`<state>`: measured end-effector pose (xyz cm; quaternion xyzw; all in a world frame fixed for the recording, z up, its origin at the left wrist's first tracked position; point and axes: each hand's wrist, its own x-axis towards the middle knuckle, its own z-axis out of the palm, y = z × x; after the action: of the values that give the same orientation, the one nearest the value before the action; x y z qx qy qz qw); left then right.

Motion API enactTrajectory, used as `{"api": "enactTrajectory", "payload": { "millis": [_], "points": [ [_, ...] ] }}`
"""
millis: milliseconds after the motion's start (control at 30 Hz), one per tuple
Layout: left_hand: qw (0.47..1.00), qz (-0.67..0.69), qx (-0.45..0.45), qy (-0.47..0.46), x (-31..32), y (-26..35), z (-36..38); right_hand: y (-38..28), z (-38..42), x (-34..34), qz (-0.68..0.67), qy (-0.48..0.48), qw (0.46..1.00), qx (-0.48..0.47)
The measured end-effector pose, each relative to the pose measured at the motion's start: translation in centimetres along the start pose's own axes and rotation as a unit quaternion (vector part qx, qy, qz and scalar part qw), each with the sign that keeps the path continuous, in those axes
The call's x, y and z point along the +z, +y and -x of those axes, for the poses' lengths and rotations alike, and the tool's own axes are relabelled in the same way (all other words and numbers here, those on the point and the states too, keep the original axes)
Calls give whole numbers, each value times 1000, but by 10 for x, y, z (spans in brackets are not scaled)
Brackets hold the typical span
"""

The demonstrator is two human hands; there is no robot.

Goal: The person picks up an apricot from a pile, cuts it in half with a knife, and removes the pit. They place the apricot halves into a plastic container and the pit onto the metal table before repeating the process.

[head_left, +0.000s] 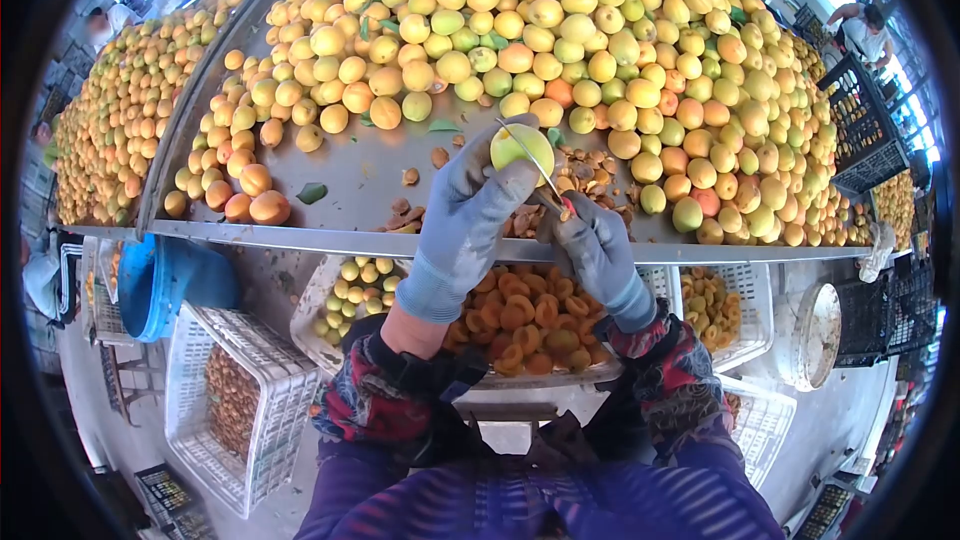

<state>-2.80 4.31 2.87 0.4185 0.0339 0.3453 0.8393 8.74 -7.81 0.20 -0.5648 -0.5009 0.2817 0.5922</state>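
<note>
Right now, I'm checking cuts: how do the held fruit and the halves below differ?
The held fruit looks round; the halves are cut open. The held fruit is yellow-green; the halves, orange. The held fruit is in the left hand; the halves lie below the table.

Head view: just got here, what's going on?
A person in gloves has a yellow-green fruit in the left hand and a small knife in the right hand. The blade lies across the fruit; how deep it cuts, I can't tell. Beyond the hands, a big heap of whole fruit covers much of the metal table, with pits scattered nearby. Halved fruit lies below the table edge.
</note>
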Motion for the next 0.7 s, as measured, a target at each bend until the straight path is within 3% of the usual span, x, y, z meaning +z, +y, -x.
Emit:
{"api": "enactTrajectory", "payload": {
  "millis": [67, 100, 167, 233, 300, 367, 467, 533, 700],
  "points": [
    [991, -128, 25, 0, -1, 3, 1, 8, 1, -1, -2, -3, 1000, -7],
    [991, -128, 24, 0, -1, 4, 0, 14, 0, -2, 0, -7, 1000, -16],
    [938, -321, 129, -13, -1, 5, -1, 15, 0, -4, 1, -9, 1000, -26],
    [941, -314, 126, -16, 0, 7, -2, 9, 0, -6, -11, -21, 999, 33],
    [944, -306, 122, -18, 1, 7, -2, 13, 1, -2, 4, 2, 1000, 8],
    [974, -212, 80, -8, 1, 6, -2, 12, 2, 4, 19, 24, 999, -13],
    [973, -219, 76, -13, -1, 6, -4, 5, 3, 6, -71, 8, 997, -2],
    [972, -220, 78, -11, -6, 3, -6, 4, 3, 3, -189, -90, 977, 38],
    [970, -226, 94, -13, -10, -3, -7, 4, 6, 3, -219, -113, 967, 71]
  ]
}}
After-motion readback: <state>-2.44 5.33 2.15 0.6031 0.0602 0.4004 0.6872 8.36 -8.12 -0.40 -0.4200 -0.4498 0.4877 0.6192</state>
